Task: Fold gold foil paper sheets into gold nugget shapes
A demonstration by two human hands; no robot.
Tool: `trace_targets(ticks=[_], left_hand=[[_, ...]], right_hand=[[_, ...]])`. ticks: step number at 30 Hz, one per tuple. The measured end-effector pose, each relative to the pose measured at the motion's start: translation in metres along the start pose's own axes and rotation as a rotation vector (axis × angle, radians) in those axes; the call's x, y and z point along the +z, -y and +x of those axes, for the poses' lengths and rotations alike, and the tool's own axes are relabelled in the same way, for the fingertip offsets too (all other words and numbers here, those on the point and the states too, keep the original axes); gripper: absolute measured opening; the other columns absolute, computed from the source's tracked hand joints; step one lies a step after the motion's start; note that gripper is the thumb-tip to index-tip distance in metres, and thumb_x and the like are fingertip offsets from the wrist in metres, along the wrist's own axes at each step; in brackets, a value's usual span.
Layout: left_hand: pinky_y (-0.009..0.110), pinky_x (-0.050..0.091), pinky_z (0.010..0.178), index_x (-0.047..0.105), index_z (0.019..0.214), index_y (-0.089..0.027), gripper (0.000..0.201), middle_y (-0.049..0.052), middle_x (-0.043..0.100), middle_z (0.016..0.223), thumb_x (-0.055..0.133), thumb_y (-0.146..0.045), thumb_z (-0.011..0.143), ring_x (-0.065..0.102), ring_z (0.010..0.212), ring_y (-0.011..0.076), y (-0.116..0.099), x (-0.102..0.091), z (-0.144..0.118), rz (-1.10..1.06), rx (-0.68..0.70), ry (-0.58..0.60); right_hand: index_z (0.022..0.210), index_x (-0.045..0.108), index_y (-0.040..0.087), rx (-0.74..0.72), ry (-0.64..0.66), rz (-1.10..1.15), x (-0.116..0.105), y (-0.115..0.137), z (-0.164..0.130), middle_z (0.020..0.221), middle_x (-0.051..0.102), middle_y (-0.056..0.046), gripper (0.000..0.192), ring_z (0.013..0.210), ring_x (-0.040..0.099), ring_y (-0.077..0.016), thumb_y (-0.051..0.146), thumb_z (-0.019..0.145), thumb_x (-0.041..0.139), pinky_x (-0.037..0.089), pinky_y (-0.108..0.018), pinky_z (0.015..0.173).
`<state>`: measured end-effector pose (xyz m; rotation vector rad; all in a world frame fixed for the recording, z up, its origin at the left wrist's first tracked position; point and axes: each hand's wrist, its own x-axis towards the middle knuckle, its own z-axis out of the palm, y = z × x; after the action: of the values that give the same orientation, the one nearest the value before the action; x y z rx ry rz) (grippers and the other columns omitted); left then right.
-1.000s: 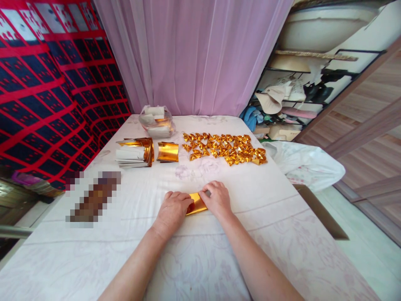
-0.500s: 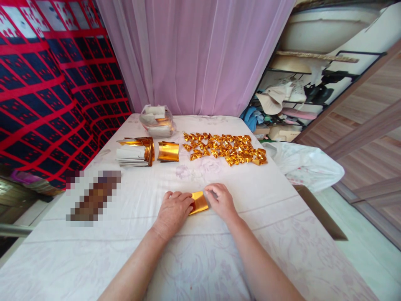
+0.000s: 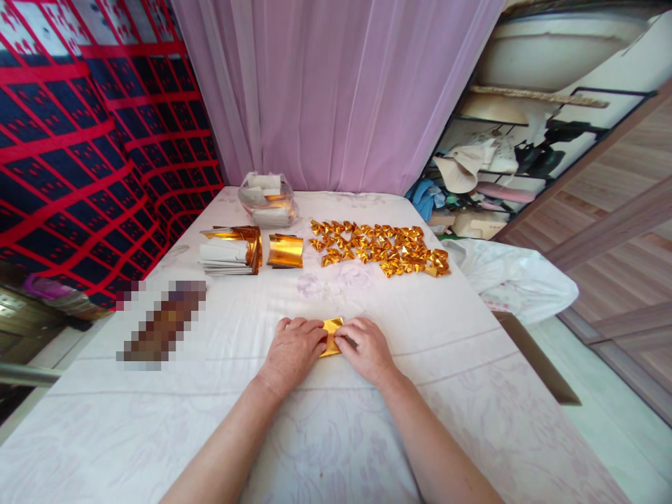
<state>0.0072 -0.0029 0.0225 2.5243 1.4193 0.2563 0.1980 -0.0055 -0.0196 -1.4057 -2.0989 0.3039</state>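
Observation:
Between my hands a sheet of shiny gold foil paper (image 3: pixel 331 345) lies on the table, partly hidden under the fingers. My left hand (image 3: pixel 295 348) grips its left side, fingers curled over the top. At the right side, my right hand (image 3: pixel 368 351) has thumb and fingers closed on the foil paper. Beyond the hands is a small pile of flat gold sheets (image 3: pixel 285 250), with a thicker stack of folded grey-and-gold sheets (image 3: pixel 227 256) to its left. Several folded gold foil pieces (image 3: pixel 388 245) are spread out in rows at the far right.
A clear plastic bag (image 3: pixel 267 201) of more sheets stands at the table's back edge. A blurred-out brown object (image 3: pixel 166 325) lies at left. The patterned cloth (image 3: pixel 252 420) covers the table. A white bag (image 3: pixel 519 276) and a crowded shelf (image 3: pixel 488 168) are on the right.
My right hand has moved left onto the foil paper and now covers its right side. My left hand stays in place on the sheet. The view has shifted slightly.

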Motion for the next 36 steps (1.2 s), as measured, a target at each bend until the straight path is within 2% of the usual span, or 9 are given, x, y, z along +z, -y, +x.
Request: trace_targets(ticks=[6,15,24,30,36], left_hand=[[0.042,0.035,0.09,0.067,0.108,-0.027,0.02,0.003,0.067,0.123,0.051,-0.031,0.096,0.058,0.107,0.0234,0.004,0.006,-0.001,0.004,0.017,-0.022],[0.043,0.035,0.093,0.066,0.11,-0.027,0.022,0.004,0.066,0.125,0.056,-0.035,0.093,0.057,0.109,0.0239,0.005,0.008,-0.002,-0.021,0.017,-0.027],[0.045,0.034,0.093,0.066,0.112,-0.027,0.023,0.003,0.065,0.127,0.06,-0.031,0.09,0.057,0.111,0.0249,0.006,0.009,-0.002,-0.021,0.008,-0.022],[0.044,0.034,0.094,0.066,0.112,-0.027,0.023,0.003,0.065,0.127,0.06,-0.032,0.09,0.057,0.111,0.0244,0.006,0.009,-0.002,-0.022,0.006,-0.021],[0.044,0.033,0.093,0.066,0.111,-0.027,0.022,0.002,0.065,0.127,0.06,-0.032,0.09,0.057,0.111,0.0249,0.005,0.008,-0.002,-0.023,0.012,-0.022]], right_hand=[[0.08,0.067,0.023,0.027,0.022,-0.055,-0.002,0.008,-0.003,0.083,0.065,-0.002,0.001,0.084,0.057,-0.0192,0.023,0.08,0.067,0.04,-0.031,0.077],[0.085,0.063,0.023,0.048,0.067,-0.158,-0.003,0.015,-0.004,0.086,0.063,-0.002,0.013,0.088,0.055,-0.0215,0.028,0.078,0.073,0.037,-0.033,0.077],[0.092,0.065,0.024,0.086,0.087,-0.147,-0.014,0.002,-0.011,0.098,0.064,-0.003,0.022,0.097,0.056,-0.0227,0.032,0.076,0.077,0.038,-0.035,0.083],[0.091,0.064,0.025,0.107,0.064,-0.12,-0.018,-0.007,-0.017,0.098,0.064,-0.002,0.018,0.098,0.057,-0.0219,0.027,0.077,0.075,0.038,-0.034,0.082],[0.085,0.063,0.024,0.082,0.061,-0.033,-0.023,-0.012,-0.014,0.092,0.066,-0.001,0.014,0.093,0.059,-0.0199,0.012,0.077,0.066,0.041,-0.031,0.08]])
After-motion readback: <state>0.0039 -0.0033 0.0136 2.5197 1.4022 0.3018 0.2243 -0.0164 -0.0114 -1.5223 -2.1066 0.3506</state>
